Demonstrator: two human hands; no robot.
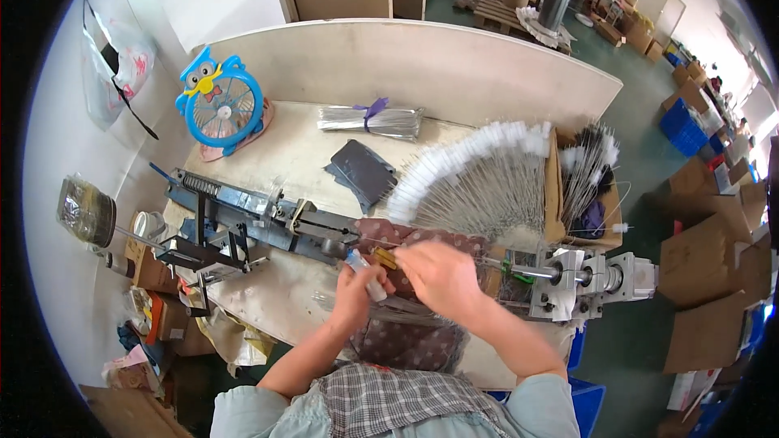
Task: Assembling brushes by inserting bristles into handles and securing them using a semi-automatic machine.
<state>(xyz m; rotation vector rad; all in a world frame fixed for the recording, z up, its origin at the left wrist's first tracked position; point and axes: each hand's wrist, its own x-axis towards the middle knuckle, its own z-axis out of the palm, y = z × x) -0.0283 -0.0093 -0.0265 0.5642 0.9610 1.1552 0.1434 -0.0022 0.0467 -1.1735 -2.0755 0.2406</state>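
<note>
My left hand [355, 292] is closed around a white tube-shaped piece [375, 287] with a blue upper end. Just right of that end is a small yellow piece [385, 257], partly hidden by my fingers. My right hand [442, 277] is close beside it, smeared by motion, so its grip cannot be made out. Both hands are over a dark dotted cloth [406, 341] on the bench, with thin wires lying beneath them. To the left, the long metal jig [312, 231] ends near my left hand; to the right stands a spindle device [568, 277] with a metal shaft.
A fan of white-tipped wire brushes [479, 178] spreads behind my hands, beside a cardboard box [554, 195] of more brushes. Farther back lie a tied wire bundle [370, 119] and dark sheets [363, 172]. A blue toy-shaped fan [223, 105] stands at the back left.
</note>
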